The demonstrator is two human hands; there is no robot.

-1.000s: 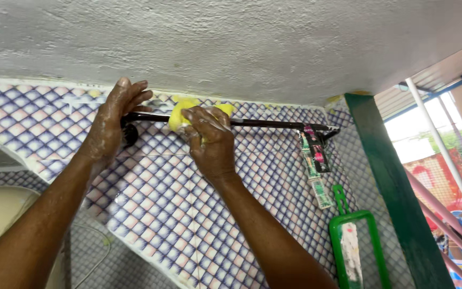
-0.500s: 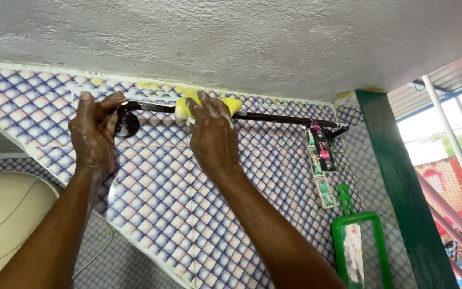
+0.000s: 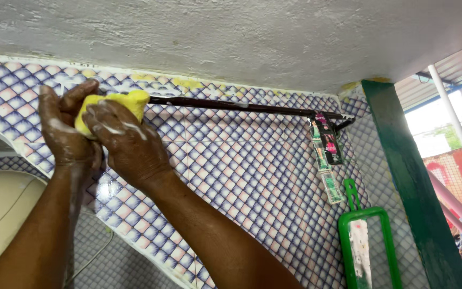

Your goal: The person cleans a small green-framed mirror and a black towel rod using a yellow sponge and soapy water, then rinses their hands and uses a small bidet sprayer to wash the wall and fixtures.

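A dark metal rail (image 3: 241,106) runs along the tiled wall (image 3: 231,160) just under the ceiling. My right hand (image 3: 126,142) presses a yellow sponge (image 3: 129,101) against the rail's left end, fingers wrapped over it. My left hand (image 3: 68,131), streaked with white soap foam, cups the same spot from the left and touches the sponge; the rail's left bracket is hidden behind both hands. Foam also shows on my right hand's fingers.
Sachet strips (image 3: 328,155) hang from the rail's right end. A green-framed mirror (image 3: 367,246) hangs lower right. A green post (image 3: 413,176) stands at the right, with a white pipe (image 3: 455,128) beyond. A cream rounded appliance (image 3: 1,214) sits lower left.
My right hand slid the sponge leftward along the rail to its left end. My left hand closed in against the sponge. The camera shifted, so the rail appears further right.
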